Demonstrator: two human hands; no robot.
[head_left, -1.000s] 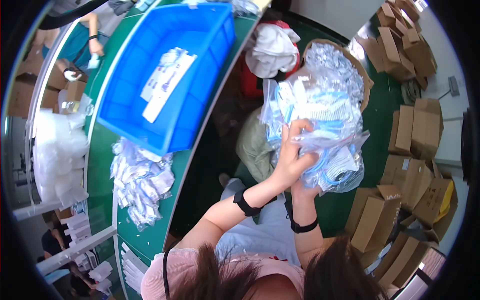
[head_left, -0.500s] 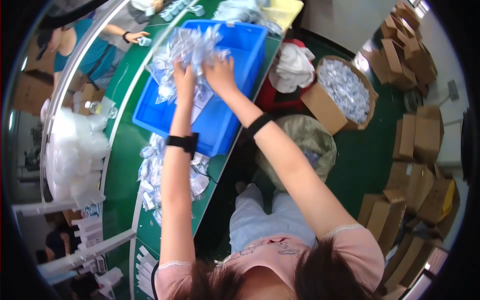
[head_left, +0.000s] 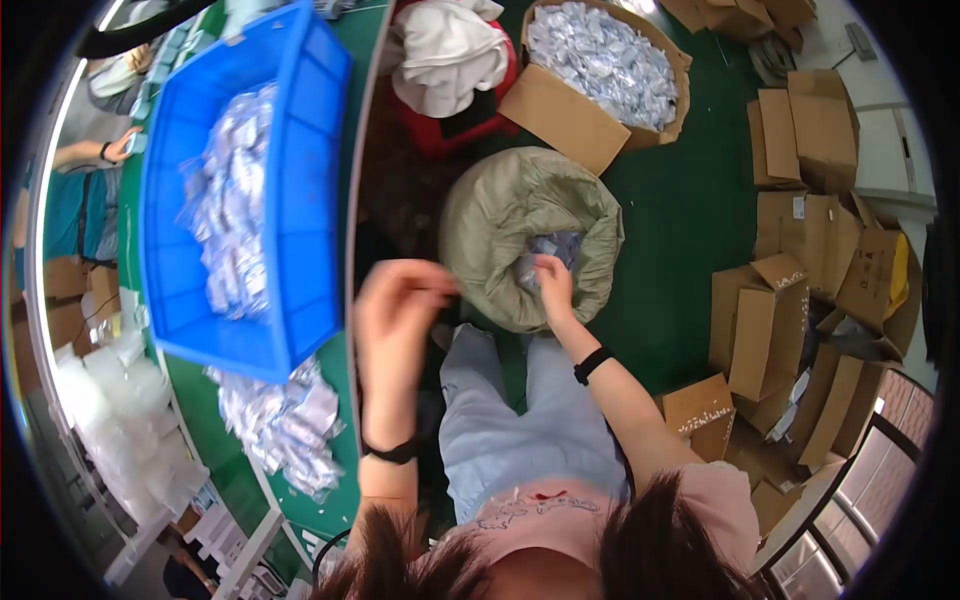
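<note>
At twelve o'clock from our lap, olive sack (head_left: 490, 215): it gapes upward, thick soft rim rolled outward, with small clear plastic packets (head_left: 563, 243) lying down inside its mouth.
Right hand (head_left: 556, 290): dips over the sack's near rim, fingers bent toward the packets; we cannot tell whether they pinch one.
Left hand (head_left: 400, 300): hangs between surface and sack at eleven o'clock, fingertips near the rim; blur hides whether its fingers are spread or pressed together, and we see nothing carried.
Step in hand: we judge that we are handling packets at the sack's mouth; whether going in or coming out, we cannot say.
Next move: it would likely call for both hands around a loose, slippery bunch, kept clear of the floppy rim.
Blue plastic bin (head_left: 312, 200): at ten o'clock on the green surface (head_left: 335, 520), holding a long heap of similar packets (head_left: 238, 210).
Loose pile (head_left: 285, 430): more packets at nine o'clock, just beside the bin's near end.
Cardboard box (head_left: 565, 118): just past twelve o'clock, beyond the sack, flap folded out, heaped with silvery packets (head_left: 600, 65).
</note>
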